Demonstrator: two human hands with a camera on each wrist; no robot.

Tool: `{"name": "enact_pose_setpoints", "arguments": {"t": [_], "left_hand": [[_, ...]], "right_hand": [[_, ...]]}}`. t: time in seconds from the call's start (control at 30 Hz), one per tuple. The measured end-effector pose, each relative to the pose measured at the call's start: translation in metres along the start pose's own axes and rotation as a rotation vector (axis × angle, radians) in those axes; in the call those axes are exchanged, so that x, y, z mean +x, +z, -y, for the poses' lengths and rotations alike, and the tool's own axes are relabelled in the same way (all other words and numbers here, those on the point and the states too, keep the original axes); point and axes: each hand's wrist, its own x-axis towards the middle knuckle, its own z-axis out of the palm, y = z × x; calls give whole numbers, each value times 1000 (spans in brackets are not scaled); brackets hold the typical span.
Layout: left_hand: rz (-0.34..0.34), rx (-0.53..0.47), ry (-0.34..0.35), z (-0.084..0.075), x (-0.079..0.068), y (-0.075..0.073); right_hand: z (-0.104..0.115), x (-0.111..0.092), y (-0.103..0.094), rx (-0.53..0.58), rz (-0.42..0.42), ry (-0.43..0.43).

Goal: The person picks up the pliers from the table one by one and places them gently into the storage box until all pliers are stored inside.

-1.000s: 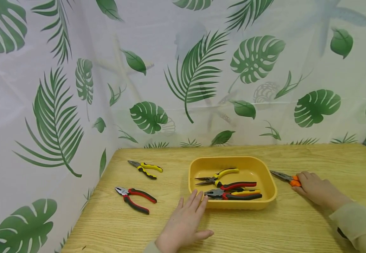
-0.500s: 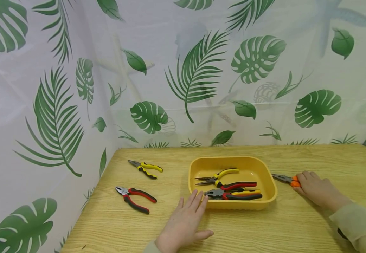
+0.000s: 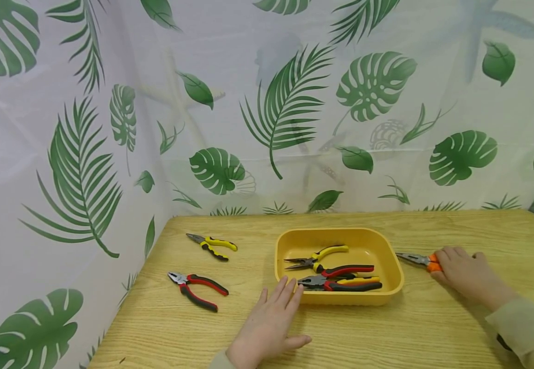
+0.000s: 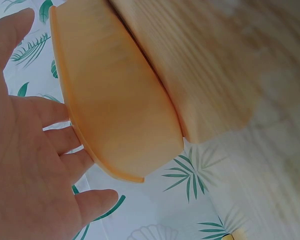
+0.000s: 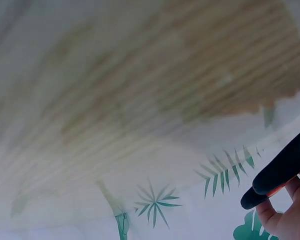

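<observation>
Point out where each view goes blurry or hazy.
Head view: yellow tray and orange-handled pliers fairly clear; left wrist view: tabletop softens into haze toward the lower right; right wrist view: tabletop heavily smeared under a pale veil, while the dark handle ends keep crisper edges.

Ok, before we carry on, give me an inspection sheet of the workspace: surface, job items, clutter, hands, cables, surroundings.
Surface: wood-grain table.
Job's things: yellow tray holding overlapping pliers, exact count unclear; orange-handled pliers at its right side, tip toward it.
Clutter: yellow-and-black pliers and red-and-black pliers, lying loose left of the tray.
Grippers: left hand has straight fingers at the tray's front-left rim; right hand grips the orange-handled pliers.
Cables: nothing seen.
Surroundings: white leaf-print cloth behind and to the left.
</observation>
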Motion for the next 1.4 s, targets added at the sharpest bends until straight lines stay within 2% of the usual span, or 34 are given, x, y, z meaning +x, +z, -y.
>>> {"name": "enact_pose_setpoints", "arguments": {"t": [0.27,0.73,0.87,1.1,1.4], "left_hand": [[2,-4,-1,0,0,-1],[-8,-2,3,0,1,1],[-7,1,2,0,1,2],[-9,-1,6,0,1,2],[-12,6,4,0,0,2]], "right_hand": [[-3,-3,-11,6,-16,33],[5,-3,-36,-19,-143,55],[11,-1,-45,-13,-169,46],[28,11,-62,-1,-140,13],[46,30,-81,-14,-180,-54]]}}
